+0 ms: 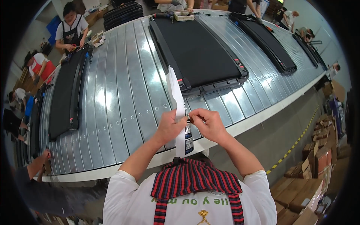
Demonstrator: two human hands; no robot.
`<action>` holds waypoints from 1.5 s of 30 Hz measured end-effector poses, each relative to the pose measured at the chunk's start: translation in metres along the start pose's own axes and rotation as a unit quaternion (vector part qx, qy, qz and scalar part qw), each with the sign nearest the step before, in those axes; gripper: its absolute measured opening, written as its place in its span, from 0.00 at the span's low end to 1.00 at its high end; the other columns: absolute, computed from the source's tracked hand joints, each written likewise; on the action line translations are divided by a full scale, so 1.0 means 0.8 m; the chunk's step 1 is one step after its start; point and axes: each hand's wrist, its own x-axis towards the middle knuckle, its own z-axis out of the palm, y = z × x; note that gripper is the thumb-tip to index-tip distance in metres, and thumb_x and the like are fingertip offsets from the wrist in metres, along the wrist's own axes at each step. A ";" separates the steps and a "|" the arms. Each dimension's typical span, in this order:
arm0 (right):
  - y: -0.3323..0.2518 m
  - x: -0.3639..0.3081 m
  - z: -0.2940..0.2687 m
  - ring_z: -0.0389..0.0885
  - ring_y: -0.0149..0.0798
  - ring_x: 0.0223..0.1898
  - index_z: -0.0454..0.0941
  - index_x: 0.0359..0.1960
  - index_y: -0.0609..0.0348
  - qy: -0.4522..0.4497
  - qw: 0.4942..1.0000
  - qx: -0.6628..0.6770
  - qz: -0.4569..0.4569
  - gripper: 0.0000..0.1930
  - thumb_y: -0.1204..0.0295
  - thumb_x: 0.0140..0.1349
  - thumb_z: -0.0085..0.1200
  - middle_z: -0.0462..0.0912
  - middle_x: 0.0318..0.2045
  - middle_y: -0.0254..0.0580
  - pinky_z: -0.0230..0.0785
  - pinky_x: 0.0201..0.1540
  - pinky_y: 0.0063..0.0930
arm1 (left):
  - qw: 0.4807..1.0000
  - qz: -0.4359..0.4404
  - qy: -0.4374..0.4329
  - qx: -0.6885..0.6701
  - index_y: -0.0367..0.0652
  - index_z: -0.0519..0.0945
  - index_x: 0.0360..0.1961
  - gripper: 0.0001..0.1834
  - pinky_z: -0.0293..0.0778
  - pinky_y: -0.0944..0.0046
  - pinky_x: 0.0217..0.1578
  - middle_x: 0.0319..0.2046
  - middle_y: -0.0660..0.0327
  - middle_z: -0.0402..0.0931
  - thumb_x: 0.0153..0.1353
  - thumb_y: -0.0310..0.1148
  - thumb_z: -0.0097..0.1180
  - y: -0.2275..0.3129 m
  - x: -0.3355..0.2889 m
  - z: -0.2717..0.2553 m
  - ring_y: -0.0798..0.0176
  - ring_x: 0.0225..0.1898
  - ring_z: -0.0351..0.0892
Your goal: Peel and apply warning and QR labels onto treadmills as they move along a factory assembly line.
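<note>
A long white strip of label backing [175, 90] stands upright in front of my chest, with dark printed stickers [189, 142] along its right side. My left hand [171, 125] is closed round the strip at mid-height. At the strip's right edge, my right hand [210, 123] pinches with thumb and forefinger beside the stickers; whether a sticker is between those fingertips is too small to tell. Just beyond the strip's top lies a flat black unit with a dark frame, like a treadmill deck [198, 52], touched by neither hand.
The decks rest on a metal slat conveyor [123, 86] with a pale edge rail [258, 118]. Another black deck [65, 93] lies left, more to the right. A small parts tray [183, 16] sits at the far side. Co-workers stand around; cardboard boxes [300, 191] fill the lower right.
</note>
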 end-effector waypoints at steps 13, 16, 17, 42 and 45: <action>0.064 0.107 -0.058 0.75 0.25 0.28 0.73 0.32 0.68 -0.193 0.958 0.207 0.045 0.06 0.76 0.59 0.46 0.77 0.25 0.36 0.69 0.33 0.19 | 0.989 -0.036 0.143 0.022 0.34 0.76 0.31 0.09 0.69 0.71 0.29 0.25 0.63 0.76 0.51 0.29 0.52 0.017 0.073 0.031 0.75 0.28 0.72; 0.075 0.124 -0.063 0.75 0.25 0.29 0.72 0.32 0.67 -0.225 0.949 0.219 0.027 0.07 0.74 0.60 0.47 0.76 0.24 0.34 0.69 0.34 0.19 | 0.985 -0.062 0.156 0.050 0.35 0.77 0.32 0.09 0.70 0.71 0.30 0.26 0.64 0.76 0.51 0.28 0.52 0.009 0.079 0.034 0.74 0.28 0.72; 0.079 0.126 -0.061 0.74 0.25 0.28 0.72 0.32 0.67 -0.224 0.940 0.255 0.046 0.07 0.74 0.60 0.47 0.76 0.24 0.34 0.69 0.33 0.19 | 0.983 -0.073 0.168 0.021 0.35 0.76 0.34 0.10 0.70 0.71 0.31 0.27 0.64 0.76 0.52 0.28 0.52 -0.002 0.079 0.033 0.74 0.29 0.72; 0.046 0.145 0.040 0.75 0.32 0.27 0.72 0.28 0.61 0.052 0.958 0.281 0.030 0.04 0.75 0.58 0.46 0.76 0.26 0.37 0.70 0.32 0.26 | 0.956 -0.013 0.286 -0.070 0.36 0.73 0.37 0.14 0.67 0.71 0.30 0.26 0.63 0.74 0.61 0.37 0.45 -0.082 0.020 -0.088 0.74 0.29 0.70; 0.010 0.133 0.056 0.74 0.40 0.27 0.72 0.28 0.61 0.082 0.953 -0.137 -0.259 0.02 0.78 0.55 0.47 0.75 0.26 0.41 0.70 0.31 0.29 | 0.966 -0.035 0.249 -0.055 0.37 0.73 0.34 0.12 0.67 0.70 0.28 0.25 0.63 0.74 0.60 0.36 0.46 -0.097 0.027 -0.085 0.74 0.27 0.69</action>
